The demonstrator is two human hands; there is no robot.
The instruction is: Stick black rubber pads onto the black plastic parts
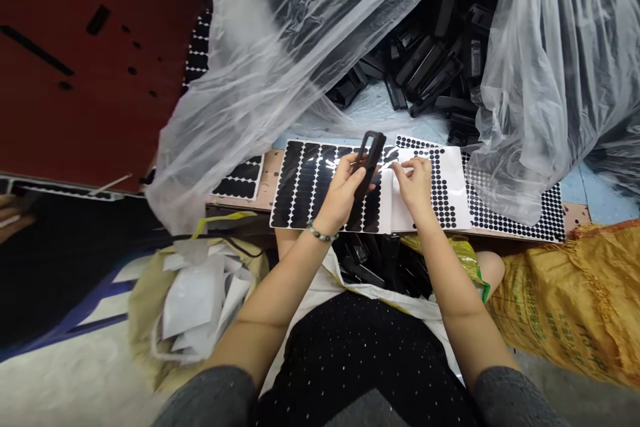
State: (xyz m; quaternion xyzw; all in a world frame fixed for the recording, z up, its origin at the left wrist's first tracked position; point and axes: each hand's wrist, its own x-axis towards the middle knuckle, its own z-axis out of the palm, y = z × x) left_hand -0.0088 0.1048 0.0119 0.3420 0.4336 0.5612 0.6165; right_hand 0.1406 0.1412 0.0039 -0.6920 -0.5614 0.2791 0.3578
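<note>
My left hand (pixel 344 188), with a beaded bracelet at the wrist, is closed round a long black plastic part (pixel 371 159) with a slot at its top end. Under it lies a white sheet of large black stickers (pixel 313 180) set in columns. Just right of the part, my right hand (pixel 416 183) is in a pinch over the sheets' edges. What its fingertips hold, if anything, is too small to make out. Beneath that hand is a sheet of small round black stickers (pixel 443 197), with part of its backing bare white.
Behind the sheets, black plastic parts (pixel 425 70) are heaped among clear plastic bags (pixel 240 80). Another dot sheet (pixel 540 217) lies at right. Below are a bag of white paper scraps (pixel 195 300) and a yellow woven sack (pixel 565 300). Another person's hand (pixel 13 217) shows at far left.
</note>
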